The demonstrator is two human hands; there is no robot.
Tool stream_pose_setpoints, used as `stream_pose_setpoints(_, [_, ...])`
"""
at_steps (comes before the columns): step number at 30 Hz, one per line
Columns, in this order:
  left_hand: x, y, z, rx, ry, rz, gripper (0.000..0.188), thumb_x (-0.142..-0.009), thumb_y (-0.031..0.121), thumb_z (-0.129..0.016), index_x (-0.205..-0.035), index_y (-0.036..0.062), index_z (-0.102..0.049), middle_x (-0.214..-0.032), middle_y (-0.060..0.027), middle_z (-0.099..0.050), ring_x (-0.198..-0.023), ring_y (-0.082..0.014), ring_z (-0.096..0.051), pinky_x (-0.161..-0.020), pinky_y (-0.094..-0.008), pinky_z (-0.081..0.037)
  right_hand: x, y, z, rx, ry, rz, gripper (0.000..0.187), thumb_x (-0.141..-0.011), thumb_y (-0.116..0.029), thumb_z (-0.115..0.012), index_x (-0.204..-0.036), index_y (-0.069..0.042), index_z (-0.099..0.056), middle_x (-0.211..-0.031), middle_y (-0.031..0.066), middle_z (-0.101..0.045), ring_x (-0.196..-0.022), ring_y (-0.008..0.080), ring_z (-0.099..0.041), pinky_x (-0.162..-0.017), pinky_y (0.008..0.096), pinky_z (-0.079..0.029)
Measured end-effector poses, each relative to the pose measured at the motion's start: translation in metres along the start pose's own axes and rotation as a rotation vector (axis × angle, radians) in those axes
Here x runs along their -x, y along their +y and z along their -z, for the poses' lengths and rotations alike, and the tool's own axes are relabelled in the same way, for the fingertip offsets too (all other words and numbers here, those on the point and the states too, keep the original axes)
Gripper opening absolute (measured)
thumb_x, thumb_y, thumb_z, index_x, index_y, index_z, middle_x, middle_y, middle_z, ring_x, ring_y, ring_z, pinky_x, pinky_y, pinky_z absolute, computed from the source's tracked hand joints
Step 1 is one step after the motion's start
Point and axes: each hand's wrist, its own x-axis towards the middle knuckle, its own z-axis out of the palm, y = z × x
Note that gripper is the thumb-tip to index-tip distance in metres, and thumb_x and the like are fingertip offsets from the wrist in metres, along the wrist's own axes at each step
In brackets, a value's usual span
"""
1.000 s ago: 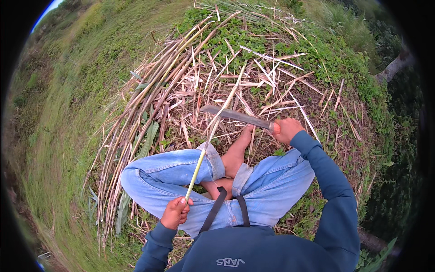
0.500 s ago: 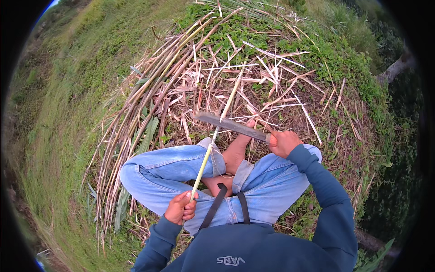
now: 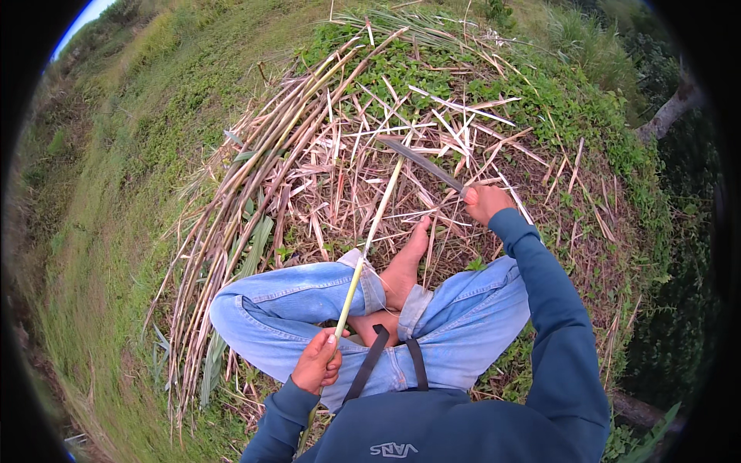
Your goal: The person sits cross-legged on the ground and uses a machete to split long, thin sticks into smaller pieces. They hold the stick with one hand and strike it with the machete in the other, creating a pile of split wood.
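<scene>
My left hand [image 3: 317,361] is closed round the lower part of a long green cane stalk [image 3: 357,279], which slants away over my leg. Farther up, the stalk looks pale, with its outer layer gone. A machete [image 3: 426,163] is gripped by its handle in my right hand [image 3: 487,203], out to the right. Its dark blade points away to the left, and the tip end crosses the far part of the stalk. Whether the edge touches the stalk, I cannot tell. The handle is mostly hidden in my fist.
A pile of long brown-green stalks [image 3: 258,174] lies at the left. Pale peeled strips [image 3: 463,127] litter the ground ahead. My bare feet [image 3: 407,266] and jeans [image 3: 471,318] are close below the stalk. A tree trunk [image 3: 670,114] stands at the far right.
The machete has moved away from me along the stalk, from near my foot toward its far end, and its blade has turned to slant more. My left hand still grips the stalk.
</scene>
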Motion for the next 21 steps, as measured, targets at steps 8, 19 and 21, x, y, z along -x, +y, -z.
stream_pose_setpoints(8, [-0.029, -0.030, 0.011, 0.036, 0.060, -0.001, 0.022, -0.103, 0.026, -0.038, -0.101, 0.0070, -0.048, -0.063, 0.0039, -0.037, -0.047, -0.0052, -0.031, -0.041, -0.0176, -0.028, 0.110, -0.056, 0.012, 0.026, -0.229, 0.361, 0.029, -0.077, -0.033, -0.061, -0.089, -0.007, -0.061, -0.067, 0.0197, -0.063, -0.065, 0.0394, -0.064, -0.065, 0.0509, -0.052])
stream_pose_setpoints(19, [-0.020, -0.009, 0.024, 0.387, -0.216, 0.148, 0.026, -0.103, 0.026, -0.034, -0.098, 0.0047, -0.048, -0.061, 0.0052, -0.030, -0.045, -0.0040, -0.024, -0.037, -0.0198, -0.023, 0.095, -0.032, 0.014, 0.019, -0.028, 0.111, 0.030, -0.077, -0.033, -0.063, -0.089, -0.005, -0.061, -0.066, 0.0210, -0.063, -0.064, 0.0393, -0.064, -0.063, 0.0491, -0.053])
stream_pose_setpoints(21, [-0.017, -0.009, 0.028, 0.342, -0.193, 0.132, 0.026, -0.103, 0.027, -0.034, -0.100, 0.0045, -0.048, -0.061, 0.0050, -0.030, -0.045, -0.0038, -0.023, -0.037, -0.0195, -0.022, 0.097, -0.032, 0.025, 0.053, -0.133, 0.156, 0.030, -0.077, -0.032, -0.062, -0.090, -0.005, -0.061, -0.069, 0.0228, -0.064, -0.067, 0.0413, -0.064, -0.068, 0.0508, -0.052])
